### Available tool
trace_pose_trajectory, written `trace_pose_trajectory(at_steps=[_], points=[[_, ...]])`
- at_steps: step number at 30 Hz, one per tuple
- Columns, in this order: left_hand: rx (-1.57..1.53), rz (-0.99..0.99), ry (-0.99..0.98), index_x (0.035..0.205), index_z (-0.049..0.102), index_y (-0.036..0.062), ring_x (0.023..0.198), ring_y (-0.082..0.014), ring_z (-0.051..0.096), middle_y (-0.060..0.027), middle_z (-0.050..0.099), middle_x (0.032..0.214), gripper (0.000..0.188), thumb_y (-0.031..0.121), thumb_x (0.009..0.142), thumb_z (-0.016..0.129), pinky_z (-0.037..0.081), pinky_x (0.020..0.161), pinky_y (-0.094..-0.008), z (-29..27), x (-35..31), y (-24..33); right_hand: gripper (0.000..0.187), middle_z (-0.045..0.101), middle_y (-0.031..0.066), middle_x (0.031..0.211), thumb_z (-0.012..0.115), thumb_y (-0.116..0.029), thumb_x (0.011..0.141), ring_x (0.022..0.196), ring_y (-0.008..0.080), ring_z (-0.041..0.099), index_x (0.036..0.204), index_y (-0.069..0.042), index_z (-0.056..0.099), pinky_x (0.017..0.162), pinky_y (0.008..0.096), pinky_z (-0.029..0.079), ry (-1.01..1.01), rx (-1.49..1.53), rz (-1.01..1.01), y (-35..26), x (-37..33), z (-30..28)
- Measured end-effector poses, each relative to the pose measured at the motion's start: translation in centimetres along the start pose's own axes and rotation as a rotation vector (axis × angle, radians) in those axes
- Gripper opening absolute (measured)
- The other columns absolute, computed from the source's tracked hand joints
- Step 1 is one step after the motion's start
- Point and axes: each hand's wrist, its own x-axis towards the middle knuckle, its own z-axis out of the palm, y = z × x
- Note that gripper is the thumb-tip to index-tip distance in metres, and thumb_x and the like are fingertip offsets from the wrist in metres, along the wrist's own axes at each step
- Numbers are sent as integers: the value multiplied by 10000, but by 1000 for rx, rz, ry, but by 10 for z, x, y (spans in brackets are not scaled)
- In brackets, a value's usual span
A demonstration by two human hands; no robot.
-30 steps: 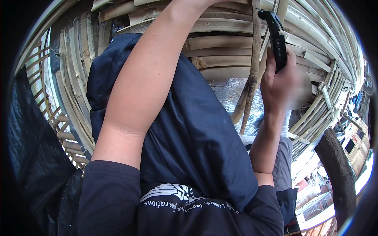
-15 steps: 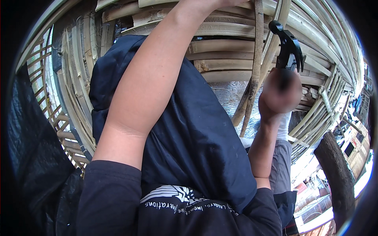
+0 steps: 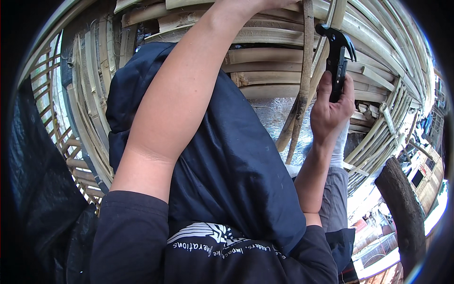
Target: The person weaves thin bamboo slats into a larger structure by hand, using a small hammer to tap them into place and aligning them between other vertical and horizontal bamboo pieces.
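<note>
In my right hand is a black claw hammer, gripped by its short handle. Its head points up and away from me, the curved claw on the right side. Thumb and fingers press on the two sides of the handle. My left arm stretches far forward, and my left hand is cut by the top edge beside an upright bamboo pole. Its fingers are mostly out of the picture, so whether they touch the pole is unclear. The hammer head is to the right of this pole, in front of split-bamboo slats.
Bamboo slats run across the far side and curve round to the right. Dark blue cloth covers my lap. A silvery sheet shows below the slats. A dark log leans at right, and black sheeting hangs at left.
The hammer and my right hand have shifted slightly left, and the hammer has turned so its side shows more clearly. My left arm is almost unmoved.
</note>
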Motion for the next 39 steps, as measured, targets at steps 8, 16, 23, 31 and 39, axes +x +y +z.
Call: trace_pose_trajectory(at_steps=[8,16,23,31,39], points=[[19,-5,-17,815,780,102,700,-224,707,-76,737,729,237,331,874,763,562,721,-396,-7,-3,6,302,566,-28,730,632,-316,1048,626,28,485,1047,-14,619,536,192,344,18,-15,-20,-6,2,-2],[-24,-6,-4,807,783,86,724,-249,710,-104,737,746,248,326,866,754,559,725,-409,-7,-4,5,225,673,204,825,657,-180,988,734,412,690,1142,-29,589,660,443,535,-96,-385,-169,-5,12,7],[-13,20,23,792,784,93,730,-214,710,-90,748,772,241,322,863,757,565,736,-386,-1,-4,5,230,688,132,801,705,-140,969,666,199,674,1132,-7,613,635,322,522,121,-125,-192,-11,3,-2],[-31,-11,-20,812,779,87,670,-210,684,-77,717,703,250,324,885,748,565,719,-393,-2,-3,5,205,681,153,796,673,-177,988,666,316,684,1120,-24,637,643,380,515,-19,-182,-70,-6,-1,10],[8,36,14,795,768,65,681,-213,689,-81,716,700,259,309,881,752,566,739,-400,-4,-3,2,230,638,48,777,691,-219,1006,643,98,561,1110,-19,644,613,262,460,138,-11,-166,-26,12,1]])
